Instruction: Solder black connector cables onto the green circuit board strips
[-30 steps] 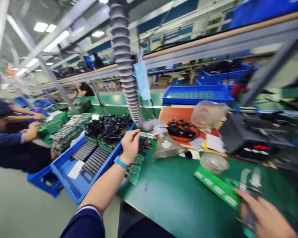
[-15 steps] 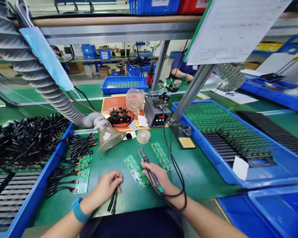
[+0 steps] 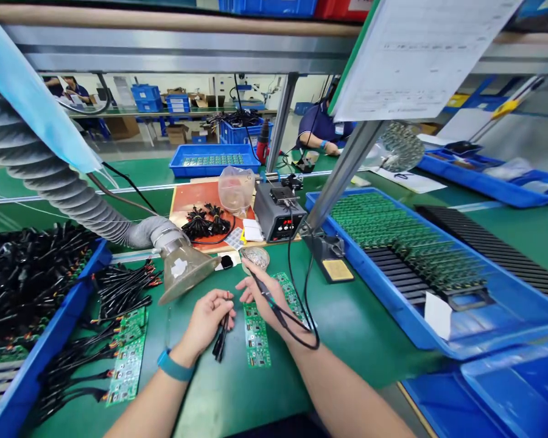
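My left hand (image 3: 210, 322) is closed around a few short black cables (image 3: 221, 342), whose black plugs hang down toward me. My right hand (image 3: 267, 298) holds a soldering iron (image 3: 267, 293) between thumb and fingers, its cord looping over the wrist. Beneath that hand lies a green circuit board strip (image 3: 258, 344), partly covered by it. A second board strip (image 3: 283, 281) sits behind and to the right, also partly hidden. Just beyond the iron's front end stands a small round dish (image 3: 258, 258).
A funnel-shaped fume hose (image 3: 182, 264) reaches in from the left. Boards with wires (image 3: 130, 359) lie beside a blue bin of cables (image 3: 50, 322). A soldering station (image 3: 281, 213), iron stand (image 3: 338, 269) and blue tray of boards (image 3: 438, 337) are right. Another person (image 3: 315, 128) sits beyond.
My right hand has turned and lifted the iron toward the dish. My left hand has moved nearer to it with the cables. The near board strip now lies straighter, and the view has shifted.
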`<action>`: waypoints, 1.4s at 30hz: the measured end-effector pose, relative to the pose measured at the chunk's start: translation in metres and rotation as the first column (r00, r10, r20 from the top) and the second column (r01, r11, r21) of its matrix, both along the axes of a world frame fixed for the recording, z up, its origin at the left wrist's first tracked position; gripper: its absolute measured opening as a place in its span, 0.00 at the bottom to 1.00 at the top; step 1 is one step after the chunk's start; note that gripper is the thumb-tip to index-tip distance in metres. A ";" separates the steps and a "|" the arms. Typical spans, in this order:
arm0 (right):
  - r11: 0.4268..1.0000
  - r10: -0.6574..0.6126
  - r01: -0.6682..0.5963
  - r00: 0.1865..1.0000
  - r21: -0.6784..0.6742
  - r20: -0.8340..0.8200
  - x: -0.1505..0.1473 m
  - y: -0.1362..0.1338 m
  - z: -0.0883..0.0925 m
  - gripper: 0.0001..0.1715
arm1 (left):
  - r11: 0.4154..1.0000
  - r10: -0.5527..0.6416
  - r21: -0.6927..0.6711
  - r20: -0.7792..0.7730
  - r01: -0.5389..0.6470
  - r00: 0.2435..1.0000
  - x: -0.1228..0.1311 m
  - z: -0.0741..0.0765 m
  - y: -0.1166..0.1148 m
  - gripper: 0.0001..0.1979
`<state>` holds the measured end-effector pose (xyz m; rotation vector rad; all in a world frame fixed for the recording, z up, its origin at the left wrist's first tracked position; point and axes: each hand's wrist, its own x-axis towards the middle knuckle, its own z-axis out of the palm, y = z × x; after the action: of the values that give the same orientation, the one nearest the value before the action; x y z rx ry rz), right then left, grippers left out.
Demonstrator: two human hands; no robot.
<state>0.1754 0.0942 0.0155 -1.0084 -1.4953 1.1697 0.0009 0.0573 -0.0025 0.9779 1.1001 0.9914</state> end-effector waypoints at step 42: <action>0.974 0.156 -0.160 0.987 -0.163 -0.036 0.005 -0.018 -0.005 0.19 | 0.998 -0.023 -0.053 0.013 0.024 1.000 0.009 0.011 -0.020 0.22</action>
<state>0.1800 0.0761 0.0104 -0.9960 -1.5007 1.4332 0.0098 0.0371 0.0085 0.9386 1.0974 0.9430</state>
